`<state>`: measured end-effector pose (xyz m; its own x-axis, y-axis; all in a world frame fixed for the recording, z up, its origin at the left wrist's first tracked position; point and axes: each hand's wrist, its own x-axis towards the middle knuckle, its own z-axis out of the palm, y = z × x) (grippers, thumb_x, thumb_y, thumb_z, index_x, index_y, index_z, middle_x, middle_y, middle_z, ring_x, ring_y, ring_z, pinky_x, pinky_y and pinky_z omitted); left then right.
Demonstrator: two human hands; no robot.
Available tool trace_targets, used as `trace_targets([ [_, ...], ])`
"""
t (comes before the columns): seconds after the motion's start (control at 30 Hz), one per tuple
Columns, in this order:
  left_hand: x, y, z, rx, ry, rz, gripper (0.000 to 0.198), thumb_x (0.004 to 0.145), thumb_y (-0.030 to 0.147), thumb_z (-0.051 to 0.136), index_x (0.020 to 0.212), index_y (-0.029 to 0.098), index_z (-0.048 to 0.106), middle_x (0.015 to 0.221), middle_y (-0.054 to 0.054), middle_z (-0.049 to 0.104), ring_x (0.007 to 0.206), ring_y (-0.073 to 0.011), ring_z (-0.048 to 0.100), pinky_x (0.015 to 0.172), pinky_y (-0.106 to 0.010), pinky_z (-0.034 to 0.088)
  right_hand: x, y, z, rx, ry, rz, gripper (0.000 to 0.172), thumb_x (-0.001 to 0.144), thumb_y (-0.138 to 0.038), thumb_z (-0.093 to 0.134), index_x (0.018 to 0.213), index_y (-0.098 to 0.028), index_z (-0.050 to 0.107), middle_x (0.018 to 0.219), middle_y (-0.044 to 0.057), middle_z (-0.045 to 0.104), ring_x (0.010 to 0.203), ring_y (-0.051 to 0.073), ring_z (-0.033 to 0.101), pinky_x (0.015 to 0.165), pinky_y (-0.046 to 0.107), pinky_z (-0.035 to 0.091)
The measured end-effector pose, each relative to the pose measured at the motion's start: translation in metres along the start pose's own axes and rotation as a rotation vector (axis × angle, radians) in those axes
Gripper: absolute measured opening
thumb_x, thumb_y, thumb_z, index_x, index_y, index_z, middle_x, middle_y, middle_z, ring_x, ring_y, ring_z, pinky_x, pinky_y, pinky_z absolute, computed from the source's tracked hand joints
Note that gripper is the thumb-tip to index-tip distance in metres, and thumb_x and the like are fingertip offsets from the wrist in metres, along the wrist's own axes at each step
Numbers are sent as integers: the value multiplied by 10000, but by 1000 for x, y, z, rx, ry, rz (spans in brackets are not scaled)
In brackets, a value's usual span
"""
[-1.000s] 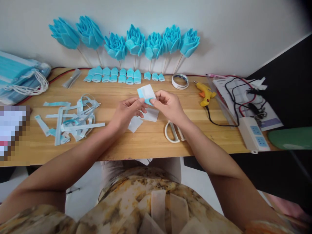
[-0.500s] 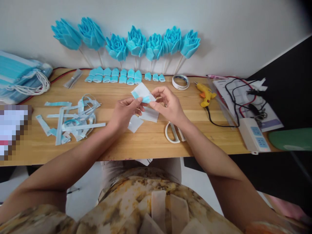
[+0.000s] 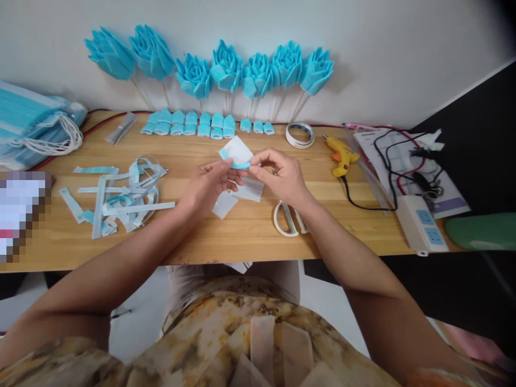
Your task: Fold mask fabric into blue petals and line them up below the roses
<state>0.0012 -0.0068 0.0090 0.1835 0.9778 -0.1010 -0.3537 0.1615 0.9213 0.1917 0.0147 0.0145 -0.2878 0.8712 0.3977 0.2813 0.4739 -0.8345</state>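
Observation:
A small white and blue fabric piece (image 3: 238,151) is held between both hands above the table, its near edge folded into a narrow blue strip. My left hand (image 3: 209,185) pinches the left end of that edge between thumb and fingers. At the right end, the thumb and fingertips of my right hand (image 3: 280,174) are closed on the same edge. Below the hands lie a pale loose piece (image 3: 224,205) and a white piece (image 3: 252,190), partly covered by fingers. White-handled scissors (image 3: 285,220) rest under my right wrist, their blades mostly hidden.
Blue fabric flowers (image 3: 226,67) on sticks lean on the wall behind rows of folded blue pieces (image 3: 190,122). Cut strips (image 3: 99,207) lie left; tape (image 3: 300,135), a yellow glue gun (image 3: 341,156), its cord and a power strip (image 3: 423,226) lie right. Masks (image 3: 32,123) sit far left.
The fabric's near edge is now folded over into a narrower blue strip. Both hands have shifted slightly, and the lower fingers of my left hand have spread a little.

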Motion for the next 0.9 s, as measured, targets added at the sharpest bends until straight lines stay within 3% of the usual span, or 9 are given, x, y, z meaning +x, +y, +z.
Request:
trace_targets([
  [0.23, 0, 5, 1, 12, 34, -1, 331, 831, 411, 815, 708, 138, 675, 701, -80, 749, 628, -144, 692, 597, -246, 516, 2, 2, -2, -91, -74, -140, 93, 869, -315, 718, 795, -259, 704, 945, 24, 771, 978, 237, 684, 958, 424, 516],
  [0.6, 1, 1, -2, 68, 36, 31, 225, 734, 311, 828, 701, 151, 674, 747, -69, 769, 702, -167, 722, 635, -261, 539, 1, 0, -2, -114, -55, -111, 51, 872, -270, 685, 825, -252, 696, 917, 26, 753, 934, 226, 675, 928, 413, 523],
  [0.9, 1, 4, 1, 257, 52, 131, 140, 733, 226, 799, 817, 144, 723, 705, -35, 755, 595, -140, 664, 586, -264, 525, 0, -3, 1, -78, -33, -37, 34, 852, -250, 662, 824, -232, 662, 883, 15, 738, 840, 183, 661, 859, 363, 534],
])
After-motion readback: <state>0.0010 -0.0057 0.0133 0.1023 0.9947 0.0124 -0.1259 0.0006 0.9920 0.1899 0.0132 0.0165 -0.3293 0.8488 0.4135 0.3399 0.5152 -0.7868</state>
